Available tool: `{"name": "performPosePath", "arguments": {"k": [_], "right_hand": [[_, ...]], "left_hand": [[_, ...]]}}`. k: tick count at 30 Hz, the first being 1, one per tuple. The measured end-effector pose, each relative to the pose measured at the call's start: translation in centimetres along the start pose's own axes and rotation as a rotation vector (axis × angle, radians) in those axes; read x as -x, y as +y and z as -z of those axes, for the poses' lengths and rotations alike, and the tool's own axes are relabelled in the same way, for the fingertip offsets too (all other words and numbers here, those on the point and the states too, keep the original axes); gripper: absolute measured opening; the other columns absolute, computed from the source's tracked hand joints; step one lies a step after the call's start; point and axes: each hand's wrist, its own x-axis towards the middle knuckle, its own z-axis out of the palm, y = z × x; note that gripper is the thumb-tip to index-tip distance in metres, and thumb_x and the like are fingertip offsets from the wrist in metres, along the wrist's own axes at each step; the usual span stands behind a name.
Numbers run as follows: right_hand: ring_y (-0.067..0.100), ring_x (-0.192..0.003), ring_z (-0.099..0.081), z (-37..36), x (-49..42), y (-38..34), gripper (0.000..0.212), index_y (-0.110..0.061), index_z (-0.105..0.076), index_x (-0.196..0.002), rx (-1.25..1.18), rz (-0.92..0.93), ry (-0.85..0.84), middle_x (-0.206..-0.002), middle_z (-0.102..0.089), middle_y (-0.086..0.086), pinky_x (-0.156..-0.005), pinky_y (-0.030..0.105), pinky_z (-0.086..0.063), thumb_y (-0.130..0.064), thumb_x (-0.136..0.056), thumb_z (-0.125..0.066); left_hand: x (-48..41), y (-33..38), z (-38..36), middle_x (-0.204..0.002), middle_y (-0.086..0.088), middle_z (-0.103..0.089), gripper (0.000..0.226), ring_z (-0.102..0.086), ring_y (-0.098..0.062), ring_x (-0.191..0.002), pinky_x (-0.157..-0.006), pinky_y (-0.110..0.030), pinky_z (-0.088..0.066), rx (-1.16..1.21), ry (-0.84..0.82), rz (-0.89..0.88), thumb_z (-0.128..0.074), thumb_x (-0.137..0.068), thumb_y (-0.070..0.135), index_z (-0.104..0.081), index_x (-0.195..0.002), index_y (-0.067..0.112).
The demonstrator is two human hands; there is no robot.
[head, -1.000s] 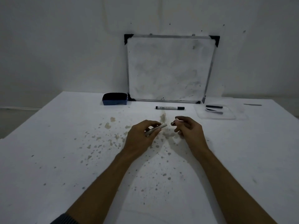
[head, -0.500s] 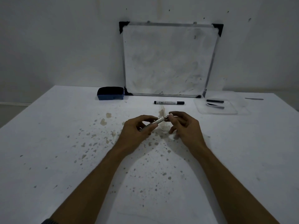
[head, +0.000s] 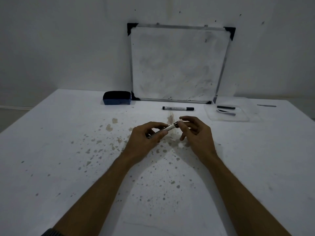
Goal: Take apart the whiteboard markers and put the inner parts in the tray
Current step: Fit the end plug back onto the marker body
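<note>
Both hands are working over the middle of the stained white table (head: pixel 51 150), using the whiteboard (head: pixel 179 63) leaning on the back wall as my reference here. The left hand (head: pixel 144 138) is curling around the body of a marker (head: pixel 166 129), thumb and fingers pinching it, with the marker tilting up toward the right. The right hand (head: pixel 196 132) is pinching the marker's dark end between thumb and index fingertip, other fingers loosely bent. So the marker is sitting up off the table between the two hands, well in front of the whiteboard.

Nothing is really blocking the way. A second marker (head: pixel 178 108) is lying flat just in front of the whiteboard's bottom edge, cap still on. A dark blue eraser (head: pixel 117 97) is sitting just left of the whiteboard's lower left corner. A thin grey strip (head: pixel 266 105) is lying well off to the right of the board, can't tell what it is.

The clear plastic tray (head: pixel 211 114) is sitting just right of the whiteboard's lower right corner, and it's holding two dark slim parts (head: pixel 225 107), one behind the other, not touching.
</note>
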Motion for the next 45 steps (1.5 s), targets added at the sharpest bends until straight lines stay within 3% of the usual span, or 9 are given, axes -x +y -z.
{"name": "performPosePath", "arguments": {"k": [7, 10, 13, 17, 21, 27, 37, 42, 45], "right_hand": [[0.015, -0.060, -0.072, -0.4, 0.1, 0.4, 0.021, -0.025, -0.073, -0.118, 0.071, 0.023, -0.044, -0.103, -0.079, -0.012, -0.059, 0.022, -0.058, -0.033, -0.099, -0.069], [0.015, -0.064, -0.073, -0.3, 0.1, 0.2, 0.017, -0.026, -0.074, -0.114, 0.030, 0.027, -0.067, -0.101, -0.079, -0.011, -0.059, 0.019, -0.055, -0.032, -0.100, -0.068], [0.014, -0.067, -0.074, 0.2, 0.1, 0.2, 0.015, -0.026, -0.076, -0.110, 0.031, 0.002, -0.100, -0.091, -0.079, -0.007, -0.057, 0.029, -0.058, -0.033, -0.098, -0.071], [0.021, -0.072, -0.073, 0.6, 0.1, 0.0, 0.016, -0.023, -0.078, -0.109, -0.014, -0.016, -0.142, -0.085, -0.079, 0.004, -0.061, 0.042, -0.059, -0.032, -0.097, -0.073], [0.019, -0.081, -0.078, 0.5, 0.1, -0.2, 0.017, -0.013, -0.077, -0.110, -0.109, -0.014, -0.170, -0.096, -0.080, 0.002, -0.076, 0.025, -0.060, -0.024, -0.097, -0.073], [0.023, -0.095, -0.079, -0.1, 0.2, 0.1, 0.023, -0.007, -0.075, -0.114, -0.150, -0.013, -0.186, -0.104, -0.081, 0.006, -0.089, 0.030, -0.062, -0.021, -0.096, -0.072], [0.021, -0.098, -0.079, -0.4, 0.2, -0.1, 0.027, -0.010, -0.072, -0.121, -0.190, -0.067, -0.203, -0.109, -0.080, 0.005, -0.087, 0.027, -0.062, -0.025, -0.099, -0.070], [0.010, -0.099, -0.074, -2.3, 0.7, -1.5, 0.052, -0.023, -0.052, -0.142, -0.083, -0.115, -0.024, -0.116, -0.073, -0.004, -0.076, 0.022, -0.060, -0.042, -0.097, -0.068], [0.006, -0.097, -0.071, -2.3, 1.7, -1.7, 0.051, -0.028, -0.054, -0.137, 0.042, -0.058, -0.033, -0.112, -0.070, -0.008, -0.078, 0.024, -0.061, -0.042, -0.093, -0.074]], "left_hand": [[0.0, -0.2, -0.1, -0.112, 0.027, -0.073, 0.025, -0.072, -0.011, -0.082, -0.069, -0.017, -0.059, -0.095, 0.036, -0.032, -0.075, -0.095, 0.040, -0.074, -0.120, 0.040], [0.1, 0.0, -0.2, -0.097, 0.028, -0.075, 0.022, -0.072, -0.010, -0.071, -0.061, -0.018, -0.059, -0.063, 0.015, 0.004, -0.073, -0.097, 0.037, -0.073, -0.118, 0.041], [0.3, 0.0, -0.1, -0.074, 0.023, -0.075, 0.021, -0.067, -0.006, -0.055, -0.054, -0.018, -0.056, -0.022, -0.022, 0.058, -0.072, -0.098, 0.034, -0.077, -0.118, 0.031], [0.4, 0.0, 0.2, -0.086, 0.013, -0.081, 0.025, -0.066, -0.012, -0.055, -0.051, -0.028, -0.060, 0.070, -0.069, 0.091, -0.072, -0.097, 0.036, -0.078, -0.119, 0.026], [0.4, -0.3, 0.4, -0.095, 0.005, -0.082, 0.031, -0.066, -0.015, -0.055, -0.049, -0.032, -0.060, 0.144, -0.081, 0.109, -0.072, -0.093, 0.048, -0.080, -0.118, 0.030], [0.4, -0.4, 0.5, -0.095, 0.004, -0.083, 0.028, -0.063, -0.011, -0.052, -0.047, -0.030, -0.058, 0.179, -0.089, 0.123, -0.072, -0.092, 0.053, -0.081, -0.113, 0.036], [0.2, -0.1, 0.2, -0.092, 0.006, -0.082, 0.023, -0.061, -0.007, -0.053, -0.049, -0.024, -0.055, 0.181, -0.079, 0.146, -0.070, -0.099, 0.037, -0.080, -0.118, 0.028], [-0.7, 1.5, -0.9, -0.088, 0.013, -0.079, 0.029, -0.074, -0.002, -0.080, -0.069, -0.017, -0.057, 0.268, 0.013, 0.243, -0.058, -0.107, 0.037, -0.075, -0.123, 0.021], [-1.0, 1.9, -0.9, -0.107, 0.000, -0.082, 0.024, -0.075, -0.020, -0.112, -0.091, -0.028, -0.061, 0.597, 0.052, 0.318, -0.060, -0.106, 0.027, -0.073, -0.122, 0.016]]}}
